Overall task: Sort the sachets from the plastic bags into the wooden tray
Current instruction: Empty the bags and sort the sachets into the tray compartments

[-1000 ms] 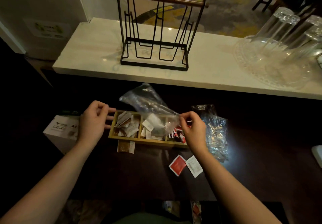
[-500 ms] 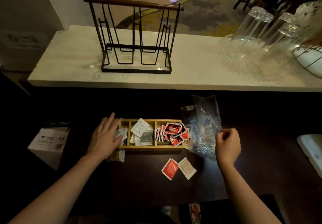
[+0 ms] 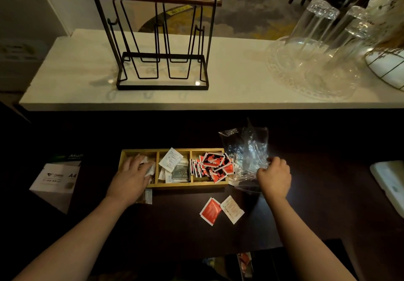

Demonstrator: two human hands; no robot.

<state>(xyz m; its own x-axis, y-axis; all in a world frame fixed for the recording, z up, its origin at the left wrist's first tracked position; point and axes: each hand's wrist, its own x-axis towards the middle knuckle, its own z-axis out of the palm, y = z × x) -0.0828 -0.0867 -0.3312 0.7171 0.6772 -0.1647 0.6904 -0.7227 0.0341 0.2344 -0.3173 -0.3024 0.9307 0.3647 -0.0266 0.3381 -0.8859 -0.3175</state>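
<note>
Dark brown table top (image 3: 175, 232) fills the low part of the frame, with one flat red sachet (image 3: 210, 210) and one flat white sachet (image 3: 232, 209) lying side by side near the middle. Farther back, the left hand (image 3: 131, 178) rests in the left box of the long wooden tray (image 3: 188, 185), fingers curled on white sachets (image 3: 148, 167), while the right hand (image 3: 274, 177) pinches the crinkly clear plastic bag (image 3: 247, 149) just right of the tray. Farthest, a black wire rack (image 3: 161, 40) stands on the white counter (image 3: 229, 92).

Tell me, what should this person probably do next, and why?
Probably let go of the plastic bag held by the right hand and pick up the red sachet lying loose in front of the wooden tray; its right compartment already holds red ones.
</note>
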